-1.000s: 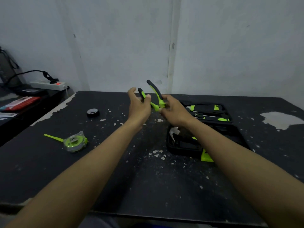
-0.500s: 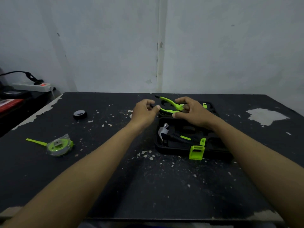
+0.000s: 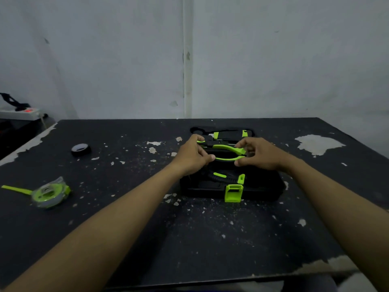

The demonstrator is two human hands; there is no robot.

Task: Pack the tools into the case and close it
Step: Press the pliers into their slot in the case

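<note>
pliers (image 3: 228, 152) lowered from mid-air, now level over the open case (image 3: 263, 186), handles spread

Both hands (image 3: 192, 157) hold pliers (image 3: 228, 152) over case (image 3: 263, 186).

Dim, flat indoor light, no glare. Black case (image 3: 261, 186) interior lost in shadow; detail soft. Wide-angle bending stretches forearms and table (image 3: 147, 239) edges near case.

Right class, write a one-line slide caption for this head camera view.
Both hands, left hand and right hand, lower green-handled pliers into the open tool case; tape measure waits on the table.
</note>
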